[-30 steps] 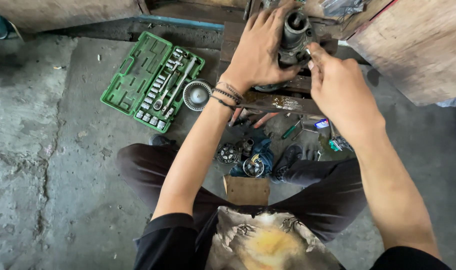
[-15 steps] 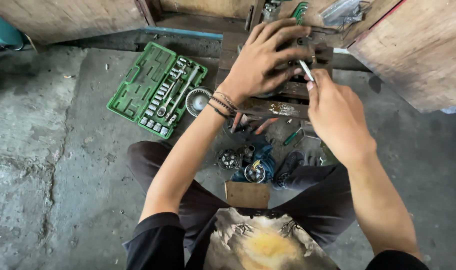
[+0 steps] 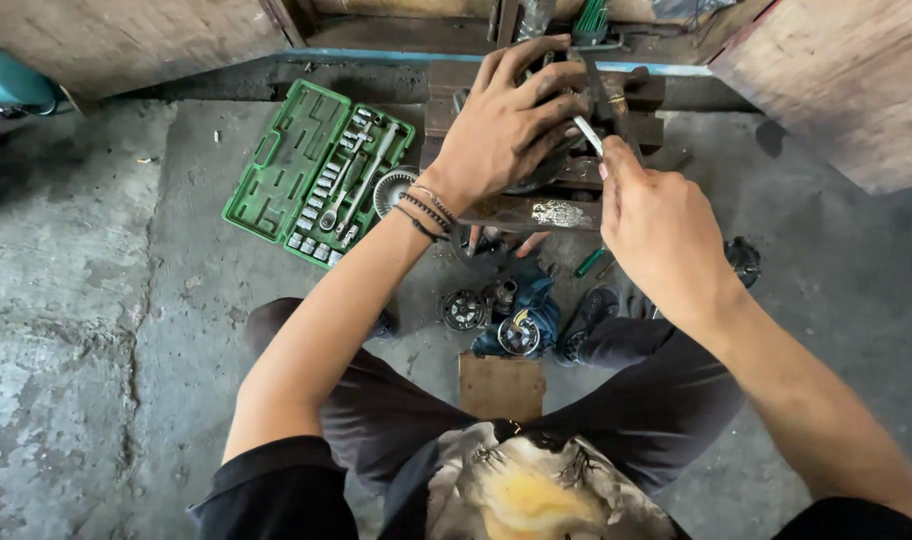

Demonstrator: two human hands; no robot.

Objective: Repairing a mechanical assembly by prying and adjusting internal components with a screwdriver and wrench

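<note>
Far left, a green socket set case [image 3: 311,175] lies open on the concrete floor [image 3: 96,330], ratchet and sockets in their slots, and a round toothed metal part [image 3: 391,188] sits just beside its right edge. Moving in, the left hand [image 3: 501,125] is spread wide over a dark metal part [image 3: 536,170] on the low wooden block [image 3: 536,212], fingers [image 3: 521,60] clamped down over its top, pinning it. That part looks heavy, stiff and greasy, judging by the grime on the hand, so it would likely slip under a light grip; the broad palm-down hold across the top seems the sensible place to take it. Most of it is buried under the palm, so its shape is hard to make out.

Next, the right hand [image 3: 661,225] is clenched around a slim bright metal tool [image 3: 588,135], tip aimed in under the left fingers. Where the tip meets the part is hidden, and I cannot tell what kind of tool it is.

Below, small round metal parts [image 3: 466,310] and a blue rag [image 3: 531,305] lie between the person's knees; a brown wooden piece [image 3: 501,385] sits nearer the lap. The cupboard at the top is cut off.
</note>
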